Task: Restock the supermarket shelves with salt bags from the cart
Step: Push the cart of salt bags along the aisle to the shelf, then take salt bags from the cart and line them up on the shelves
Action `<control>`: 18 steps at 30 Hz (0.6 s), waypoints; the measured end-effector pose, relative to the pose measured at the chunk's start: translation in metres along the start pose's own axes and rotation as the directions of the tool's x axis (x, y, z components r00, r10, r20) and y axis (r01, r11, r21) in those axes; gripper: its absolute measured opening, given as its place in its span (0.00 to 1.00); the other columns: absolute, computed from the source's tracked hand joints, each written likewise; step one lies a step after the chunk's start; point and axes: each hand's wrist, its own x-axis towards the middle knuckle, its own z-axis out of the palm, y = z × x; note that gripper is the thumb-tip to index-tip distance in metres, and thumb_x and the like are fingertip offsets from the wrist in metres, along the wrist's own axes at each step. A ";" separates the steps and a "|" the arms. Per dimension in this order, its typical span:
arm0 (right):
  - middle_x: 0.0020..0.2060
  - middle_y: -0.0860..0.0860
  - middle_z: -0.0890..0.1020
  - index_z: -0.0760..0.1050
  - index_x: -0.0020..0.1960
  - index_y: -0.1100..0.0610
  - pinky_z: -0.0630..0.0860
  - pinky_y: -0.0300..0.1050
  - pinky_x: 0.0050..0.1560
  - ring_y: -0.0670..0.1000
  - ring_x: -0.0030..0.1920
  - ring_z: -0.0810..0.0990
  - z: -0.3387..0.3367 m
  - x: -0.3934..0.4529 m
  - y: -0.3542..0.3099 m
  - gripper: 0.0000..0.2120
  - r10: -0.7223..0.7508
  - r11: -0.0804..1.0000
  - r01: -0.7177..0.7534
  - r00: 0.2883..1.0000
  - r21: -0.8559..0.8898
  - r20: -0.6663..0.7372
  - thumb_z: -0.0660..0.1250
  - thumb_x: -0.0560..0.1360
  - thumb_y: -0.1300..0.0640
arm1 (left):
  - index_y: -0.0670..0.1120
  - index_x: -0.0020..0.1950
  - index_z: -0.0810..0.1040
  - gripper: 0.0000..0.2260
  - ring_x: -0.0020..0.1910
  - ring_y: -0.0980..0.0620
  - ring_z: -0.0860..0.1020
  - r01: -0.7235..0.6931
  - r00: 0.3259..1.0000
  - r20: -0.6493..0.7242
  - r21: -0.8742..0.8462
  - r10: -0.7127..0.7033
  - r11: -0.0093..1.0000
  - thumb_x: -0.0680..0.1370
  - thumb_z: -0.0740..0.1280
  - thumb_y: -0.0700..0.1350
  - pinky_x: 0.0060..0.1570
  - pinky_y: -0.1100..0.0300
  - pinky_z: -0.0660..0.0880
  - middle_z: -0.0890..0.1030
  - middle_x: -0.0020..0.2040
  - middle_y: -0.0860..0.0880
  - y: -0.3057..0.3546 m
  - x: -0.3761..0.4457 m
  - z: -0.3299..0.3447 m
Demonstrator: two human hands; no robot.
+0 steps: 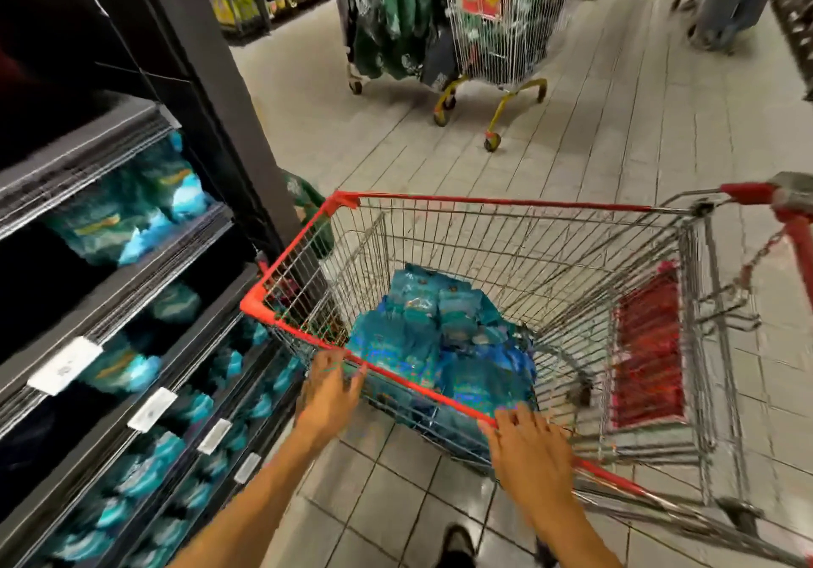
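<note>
Cart [440,385] rim is pressing close beside the shelves [132,286] at nine o'clock; tiled floor is lying open toward twelve. A second cart [501,31] is standing there. My left hand [327,391] and right hand [530,449] are resting on the red rim, fingers loose, grasping nothing. Teal salt bags [440,339] are lying heaped in the basket, blurred.
</note>
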 end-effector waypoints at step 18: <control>0.31 0.48 0.77 0.78 0.36 0.47 0.65 0.41 0.19 0.49 0.22 0.75 0.021 0.117 -0.012 0.26 -0.073 0.996 0.072 0.997 -0.053 -0.018 0.53 0.76 0.30 | 0.50 0.32 0.74 0.17 0.23 0.49 0.74 -0.611 0.790 0.383 0.416 0.479 0.674 0.78 0.54 0.52 0.30 0.58 0.69 0.74 0.25 0.52 -0.033 0.178 0.037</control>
